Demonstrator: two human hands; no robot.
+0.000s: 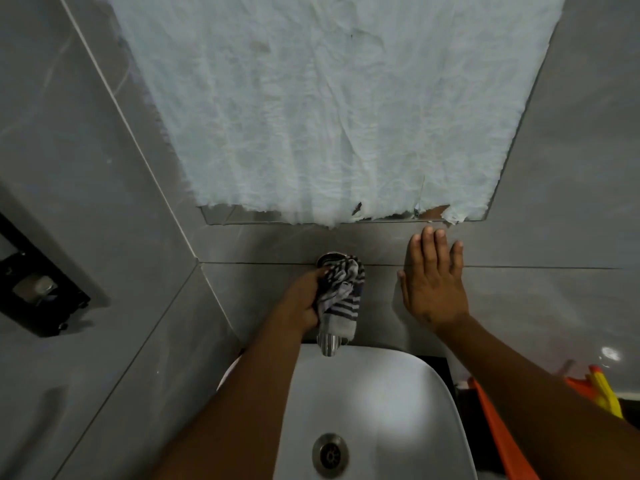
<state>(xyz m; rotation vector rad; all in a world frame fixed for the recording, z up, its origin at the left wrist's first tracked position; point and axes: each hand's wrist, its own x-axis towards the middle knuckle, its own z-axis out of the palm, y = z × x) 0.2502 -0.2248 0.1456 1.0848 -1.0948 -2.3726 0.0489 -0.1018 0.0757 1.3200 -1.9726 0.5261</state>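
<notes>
Head view: looks down on a washbasin corner, with both bare forearms reaching toward the far wall.
Work in hand: wiping the wall-mounted tap (329, 345) with a striped cloth (341, 296).
Cloth: bunched over the tap's body, from the round wall flange down toward the spout. Only the chrome spout tip shows below it, above the far rim of the basin (381, 393).
Progress: judged mid-wipe. The cloth hides most of the tap, so its finish cannot be told; the spout tip looks left to do.
Left hand (304, 299): fingers curled round the cloth, clamping it against the tap from the left. The forearm crosses the basin's left rim.
Right hand (433, 285): flat, fingers spread and pointing up, palm on the tiled wall (536, 244) right of the tap, holding nothing. It seems to brace the body.
Hands: apart, with the cloth between them.
Surroundings: a mirror (228, 213) mostly covered by a crumpled white sheet (329, 116); a black holder (38, 292) on the left wall; the drain (330, 454) near; an orange and yellow item (602, 393) at the right.
</notes>
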